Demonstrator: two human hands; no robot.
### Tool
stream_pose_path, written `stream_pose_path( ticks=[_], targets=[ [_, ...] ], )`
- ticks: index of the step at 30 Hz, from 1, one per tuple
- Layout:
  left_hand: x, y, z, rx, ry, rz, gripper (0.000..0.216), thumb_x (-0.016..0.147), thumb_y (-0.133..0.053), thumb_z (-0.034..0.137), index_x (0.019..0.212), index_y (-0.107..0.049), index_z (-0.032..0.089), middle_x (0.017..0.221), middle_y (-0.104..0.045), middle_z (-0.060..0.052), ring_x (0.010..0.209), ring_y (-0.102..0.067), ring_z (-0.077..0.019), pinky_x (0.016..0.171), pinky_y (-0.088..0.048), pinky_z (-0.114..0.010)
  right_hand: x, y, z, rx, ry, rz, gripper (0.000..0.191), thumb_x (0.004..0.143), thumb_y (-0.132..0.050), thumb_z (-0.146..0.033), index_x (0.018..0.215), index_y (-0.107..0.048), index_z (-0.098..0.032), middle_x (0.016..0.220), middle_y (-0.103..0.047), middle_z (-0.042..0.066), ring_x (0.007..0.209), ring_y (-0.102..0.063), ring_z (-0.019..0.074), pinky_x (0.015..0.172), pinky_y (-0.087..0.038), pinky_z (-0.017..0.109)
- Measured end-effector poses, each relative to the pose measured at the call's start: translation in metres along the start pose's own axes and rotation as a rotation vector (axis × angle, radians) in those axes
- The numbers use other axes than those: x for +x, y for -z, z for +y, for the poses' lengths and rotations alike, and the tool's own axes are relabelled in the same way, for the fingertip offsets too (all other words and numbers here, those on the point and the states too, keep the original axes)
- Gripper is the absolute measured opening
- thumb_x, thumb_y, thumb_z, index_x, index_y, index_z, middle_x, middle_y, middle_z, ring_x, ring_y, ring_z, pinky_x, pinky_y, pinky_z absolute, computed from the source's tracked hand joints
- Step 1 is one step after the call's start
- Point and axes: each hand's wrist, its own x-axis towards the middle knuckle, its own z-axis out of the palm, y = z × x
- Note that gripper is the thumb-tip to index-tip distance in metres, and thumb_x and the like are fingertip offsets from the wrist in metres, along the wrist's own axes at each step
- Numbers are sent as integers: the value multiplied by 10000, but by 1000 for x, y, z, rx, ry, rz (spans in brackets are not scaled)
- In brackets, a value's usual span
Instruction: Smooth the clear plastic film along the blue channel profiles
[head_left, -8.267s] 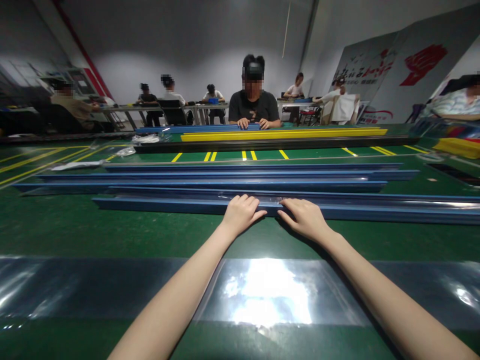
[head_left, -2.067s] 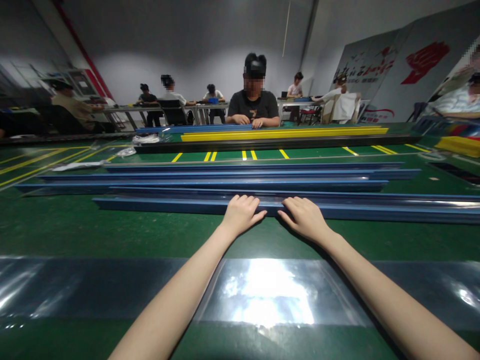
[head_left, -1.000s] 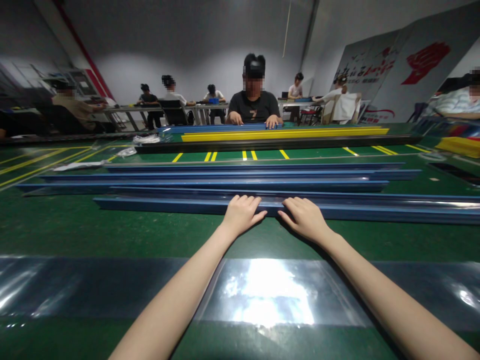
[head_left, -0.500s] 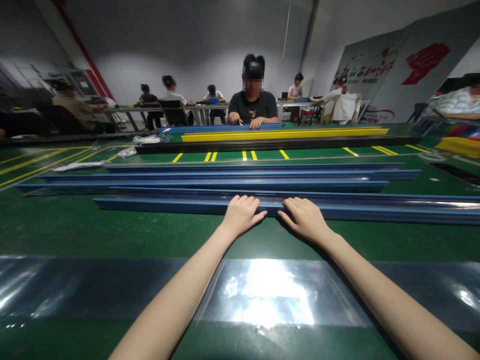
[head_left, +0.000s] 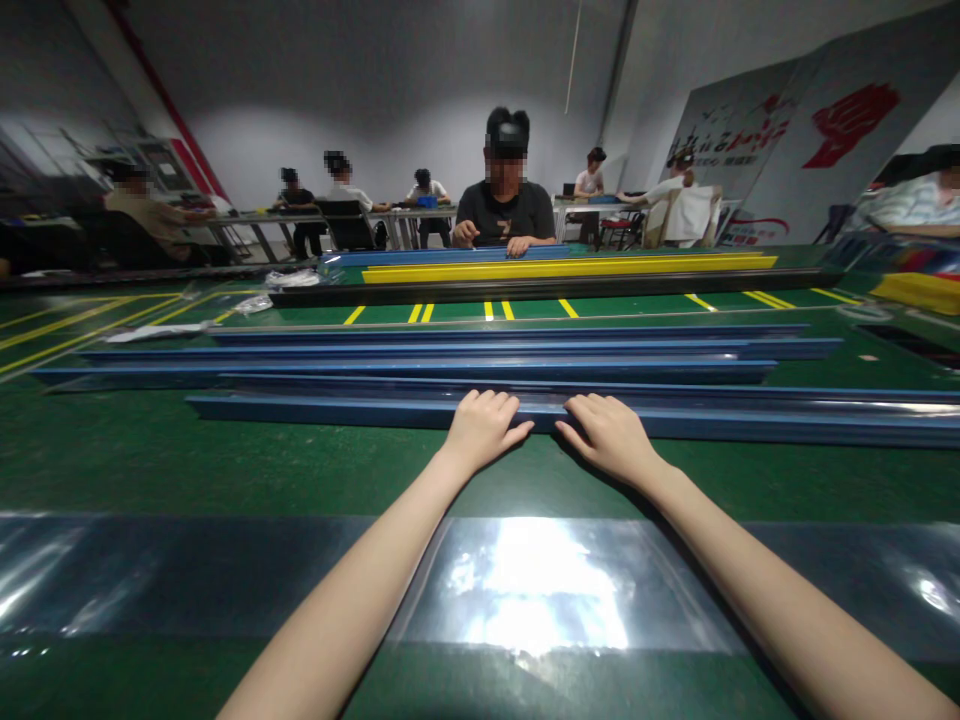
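Nothing has shifted: the left hand (head_left: pixel 482 430) and right hand (head_left: pixel 609 435) still lie unclenched, fingers draped over the nearest blue rail (head_left: pixel 300 408) on the green tabletop (head_left: pixel 150 460), so the work is holding.

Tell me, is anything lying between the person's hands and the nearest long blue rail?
Nothing visible. The left hand and right hand both rest on the nearest blue rail, fingers over its top edge. The clear plastic sheet lies closer in, beneath the forearms, not between.
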Motion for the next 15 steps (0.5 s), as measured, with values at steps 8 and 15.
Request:
stream_pose_path(
  ticks=[8,15],
  targets=[
    [0,0,0,-20,7,-10,340,861,-391,449,804,-563,161,764,-618,-56,733,-540,-183,638,-310,-316,0,0,0,4,1,-3,294,881,-334,-366,839,-543,-165,792,-604,65,747,-493,181,658,-272,281],
    [1,1,0,-17,8,-16,343,859,-394,453,793,-563,161,762,-615,-56,733,-538,-184,635,-309,-316,0,0,0,-15,3,4,294,881,-334,-368,827,-538,-162,781,-599,62,740,-492,178,656,-274,277]
  ],
)
